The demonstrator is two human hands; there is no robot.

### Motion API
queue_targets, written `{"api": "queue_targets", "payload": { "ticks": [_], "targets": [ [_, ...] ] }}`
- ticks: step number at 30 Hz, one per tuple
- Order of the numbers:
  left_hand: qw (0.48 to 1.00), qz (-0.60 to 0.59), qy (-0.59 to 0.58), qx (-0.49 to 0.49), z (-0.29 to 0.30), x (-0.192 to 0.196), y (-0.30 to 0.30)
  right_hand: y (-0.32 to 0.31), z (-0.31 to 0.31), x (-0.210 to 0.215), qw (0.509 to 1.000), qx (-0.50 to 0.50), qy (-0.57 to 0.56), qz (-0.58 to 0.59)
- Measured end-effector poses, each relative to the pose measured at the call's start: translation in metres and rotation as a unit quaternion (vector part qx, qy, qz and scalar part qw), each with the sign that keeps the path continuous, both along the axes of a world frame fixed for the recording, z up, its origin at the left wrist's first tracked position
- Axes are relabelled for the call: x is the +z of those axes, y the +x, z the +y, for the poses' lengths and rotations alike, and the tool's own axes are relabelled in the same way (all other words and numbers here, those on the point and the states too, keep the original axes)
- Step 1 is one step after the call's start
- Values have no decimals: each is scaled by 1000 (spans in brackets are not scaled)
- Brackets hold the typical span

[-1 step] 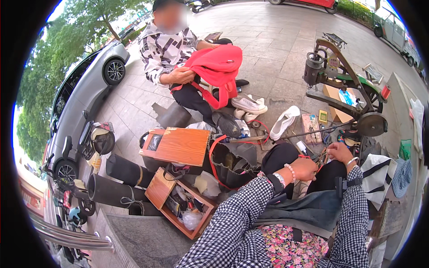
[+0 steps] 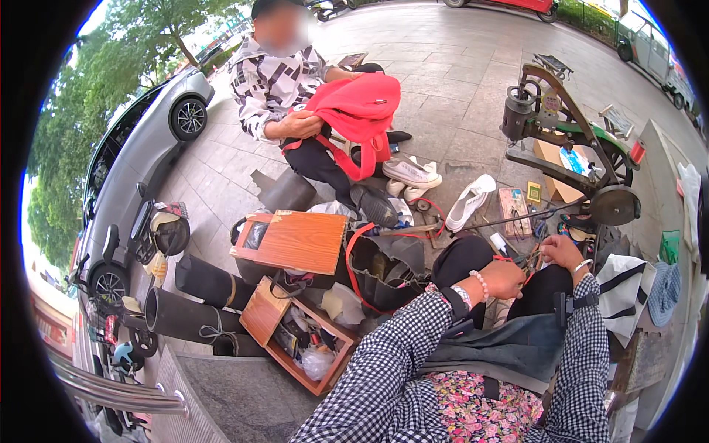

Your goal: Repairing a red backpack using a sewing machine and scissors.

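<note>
My left hand (image 2: 504,280), with a beaded bracelet at the wrist, is closed above my dark-trousered knees. A bit of red shows at its knuckles, but whatever its fingers hold is too small to name. Close by on the right, my right hand (image 2: 563,253) has thumb and fingers pinched together, and what lies in them cannot be made out. Thin reddish-brown strips or handles show between the two hands. A dark blue-grey apron (image 2: 502,347) covers my lap. Beyond my hands lie a white shoe (image 2: 470,202) and a flat box with a pinkish lid (image 2: 515,213).
A hand-cranked sewing machine (image 2: 569,140) stands at the far right. Opposite me a seated person holds a red backpack (image 2: 362,111). Left of my knees are a wooden box with a drawer (image 2: 343,362), an open dark bag (image 2: 391,258) and black rolls (image 2: 177,310). Grey shoes (image 2: 410,173) lie ahead.
</note>
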State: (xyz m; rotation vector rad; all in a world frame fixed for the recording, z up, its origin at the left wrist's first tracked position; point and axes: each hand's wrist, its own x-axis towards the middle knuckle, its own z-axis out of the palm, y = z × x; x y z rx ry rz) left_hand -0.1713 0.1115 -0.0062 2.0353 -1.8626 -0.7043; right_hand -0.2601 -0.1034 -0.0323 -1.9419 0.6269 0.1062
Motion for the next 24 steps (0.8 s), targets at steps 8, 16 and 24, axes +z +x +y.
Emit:
{"api": "queue_targets", "payload": {
  "ticks": [8,16,24],
  "targets": [
    [1000,7,-12,5,2,0,2,3,7,8,1000,-19,-6,15],
    [1000,11,-16,-1,1,2,0,-1,7,9,1000,-24,-10,13],
    [1000,2,-4,2,1,3,1,-1,4,6,1000,-20,-16,5]
  ]
}}
